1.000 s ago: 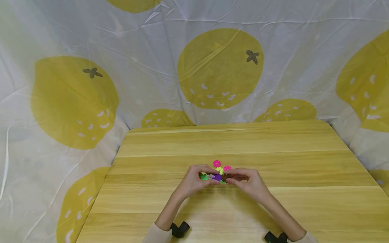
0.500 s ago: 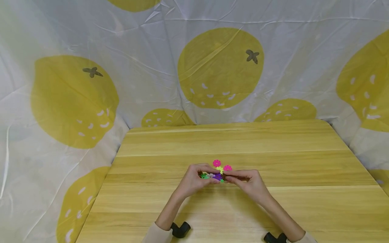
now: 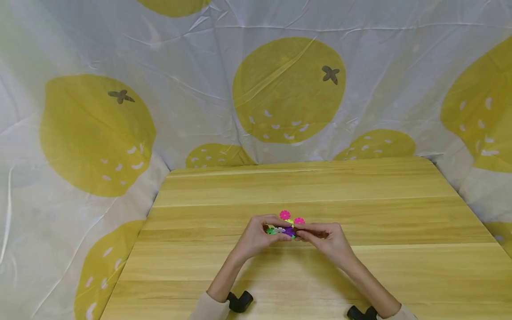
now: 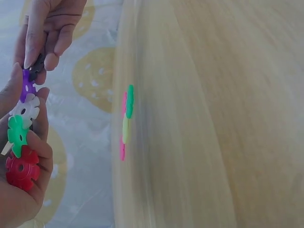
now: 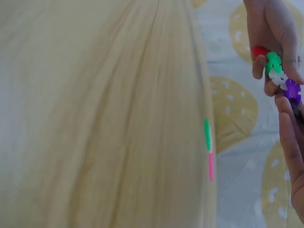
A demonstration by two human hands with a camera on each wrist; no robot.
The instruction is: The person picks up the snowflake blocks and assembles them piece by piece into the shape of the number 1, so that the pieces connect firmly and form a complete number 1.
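Left hand (image 3: 256, 236) curls its fingers round a chain of notched discs (image 4: 17, 126), red, green, white, purple, above the wooden table (image 3: 368, 204); right hand (image 3: 331, 240) pinches the dark disc (image 4: 38, 65) against the purple end. Two pink discs (image 3: 285, 214) lie just beyond.

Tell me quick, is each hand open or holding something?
Left hand: holding the chain of flower-shaped discs.
Right hand: pinching the dark disc at the chain's end.
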